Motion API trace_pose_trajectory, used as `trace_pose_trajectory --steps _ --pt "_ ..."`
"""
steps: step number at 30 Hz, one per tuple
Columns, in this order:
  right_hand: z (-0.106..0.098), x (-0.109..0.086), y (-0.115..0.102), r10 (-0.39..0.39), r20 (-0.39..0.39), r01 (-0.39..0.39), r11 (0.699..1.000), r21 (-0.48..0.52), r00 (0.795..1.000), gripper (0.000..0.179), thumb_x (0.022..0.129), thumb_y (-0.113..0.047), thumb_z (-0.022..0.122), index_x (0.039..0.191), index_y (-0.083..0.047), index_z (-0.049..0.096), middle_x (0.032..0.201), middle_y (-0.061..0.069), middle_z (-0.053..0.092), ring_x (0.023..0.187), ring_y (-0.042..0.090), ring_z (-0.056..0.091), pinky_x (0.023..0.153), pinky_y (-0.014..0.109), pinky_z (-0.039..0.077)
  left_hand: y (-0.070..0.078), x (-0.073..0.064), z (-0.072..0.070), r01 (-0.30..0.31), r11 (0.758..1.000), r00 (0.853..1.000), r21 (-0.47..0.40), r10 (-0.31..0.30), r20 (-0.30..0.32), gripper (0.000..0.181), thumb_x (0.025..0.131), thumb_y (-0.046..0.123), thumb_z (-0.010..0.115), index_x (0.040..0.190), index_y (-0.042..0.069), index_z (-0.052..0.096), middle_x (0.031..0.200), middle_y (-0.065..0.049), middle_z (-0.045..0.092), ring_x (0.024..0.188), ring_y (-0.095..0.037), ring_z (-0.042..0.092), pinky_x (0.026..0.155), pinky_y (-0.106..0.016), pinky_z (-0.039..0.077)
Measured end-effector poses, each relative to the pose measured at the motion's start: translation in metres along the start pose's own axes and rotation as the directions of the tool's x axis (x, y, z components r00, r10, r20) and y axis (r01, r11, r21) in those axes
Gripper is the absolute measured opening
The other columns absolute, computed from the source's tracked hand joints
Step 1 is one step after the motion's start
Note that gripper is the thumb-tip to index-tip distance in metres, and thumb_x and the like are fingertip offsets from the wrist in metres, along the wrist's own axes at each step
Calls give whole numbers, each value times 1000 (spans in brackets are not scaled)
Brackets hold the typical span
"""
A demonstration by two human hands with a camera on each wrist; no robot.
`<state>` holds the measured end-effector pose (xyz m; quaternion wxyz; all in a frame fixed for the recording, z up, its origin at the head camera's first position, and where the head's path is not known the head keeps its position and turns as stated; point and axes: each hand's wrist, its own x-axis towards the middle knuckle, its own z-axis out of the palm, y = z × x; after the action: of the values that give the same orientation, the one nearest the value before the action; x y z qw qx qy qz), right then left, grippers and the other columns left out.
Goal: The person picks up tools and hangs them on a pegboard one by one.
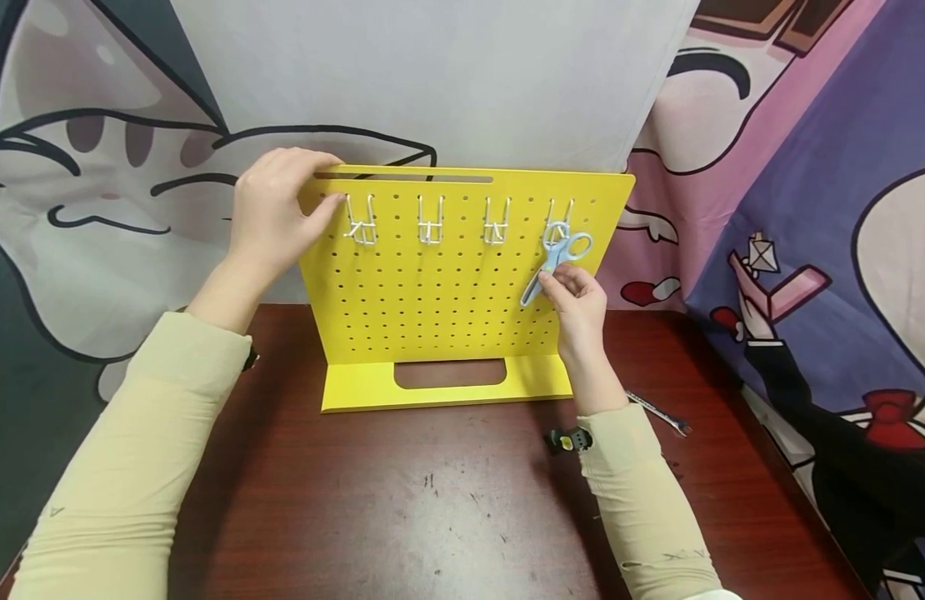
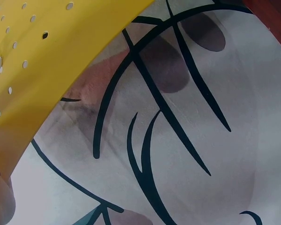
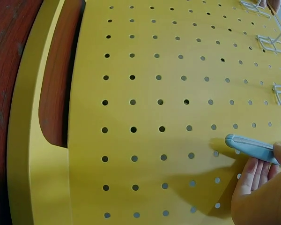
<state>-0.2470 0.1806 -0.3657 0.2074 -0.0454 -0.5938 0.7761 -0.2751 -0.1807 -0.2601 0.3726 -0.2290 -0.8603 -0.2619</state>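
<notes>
A yellow pegboard (image 1: 432, 300) stands upright on the table, with several white wire hooks (image 1: 430, 232) in a row near its top. My left hand (image 1: 282, 204) grips the board's upper left corner, thumb on the front face. Light blue scissors (image 1: 555, 252) are pinched between the thumb and fingers of my right hand (image 1: 578, 308), in front of the board's right side. Their handle loops point up and overlap the rightmost hook in the head view; the blades slant down to the left. In the right wrist view, the scissors' blue blade end (image 3: 250, 146) shows close over the perforated face.
A metal wrench (image 1: 660, 413) lies on the dark red wooden table (image 1: 402, 500), right of the board and partly behind my right forearm. Cartoon-printed cloth (image 1: 792, 208) hangs behind and on both sides. The pegboard's base has a long cutout (image 1: 450, 374).
</notes>
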Motion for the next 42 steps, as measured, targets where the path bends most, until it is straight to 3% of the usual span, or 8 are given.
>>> trace_pose_trajectory --steps 5,10,16,28,33,38,40,42 --pt "-1 -1 0 -27 -11 27 999 -24 1000 22 94 10 71 90 -12 69 78 -10 73 75 1 69 75 17 61 0 0 1 0 1000 1000 2 0 1 31 95 8 77 125 5 74 122 -15 77 116 -36 67 103 -52 53" --pt "-5 -1 -1 -44 -9 44 996 -72 999 14 93 10 71 102 0 71 79 -11 74 74 1 70 76 16 62 0 0 2 -2 1000 1000 1 2 -1 31 95 8 77 125 4 74 122 -15 77 116 -36 68 103 -53 53" --pt "-13 -1 -1 -47 14 49 981 -189 999 29 94 6 74 122 12 70 81 -17 76 78 -2 70 80 13 60 -1 0 0 3 1000 1000 -6 -3 -8 31 95 8 76 125 4 75 122 -16 77 116 -36 67 103 -53 52" --pt "-48 1 -3 -40 30 45 975 -218 999 26 94 4 75 118 10 72 84 -14 77 78 0 72 79 14 61 -3 0 -1 1 1000 1000 -2 -1 -1 31 95 8 76 126 4 74 123 -16 77 116 -36 67 103 -53 53" --pt "-69 -1 -5 -26 43 37 963 -268 999 30 94 4 74 122 15 69 84 -15 76 79 0 72 78 14 62 -3 0 0 1 1000 1000 -18 -1 -4 31 94 7 76 125 4 75 122 -16 77 116 -36 67 104 -53 52" --pt "-93 -4 -6 -17 64 40 923 -384 998 32 95 1 75 123 14 67 83 -20 75 79 -3 72 78 10 59 -2 0 0 -3 1000 1000 -19 3 -4 31 94 7 76 125 5 75 122 -16 77 116 -36 67 105 -52 52" --pt "-104 -5 -6 -31 86 68 884 -463 996 32 95 -2 76 123 12 69 83 -23 74 81 -5 70 78 8 57 -2 0 0 -5 1000 1000 -15 5 -2 31 95 7 76 126 5 74 122 -16 77 116 -37 67 105 -52 52" --pt "-114 -6 -7 -57 123 117 822 -558 991 30 95 -3 76 122 11 71 85 -22 74 81 -9 68 77 5 54 -1 1 0 -8 1000 1000 -16 8 0 31 95 7 76 126 5 74 123 -16 77 116 -37 67 105 -52 52"
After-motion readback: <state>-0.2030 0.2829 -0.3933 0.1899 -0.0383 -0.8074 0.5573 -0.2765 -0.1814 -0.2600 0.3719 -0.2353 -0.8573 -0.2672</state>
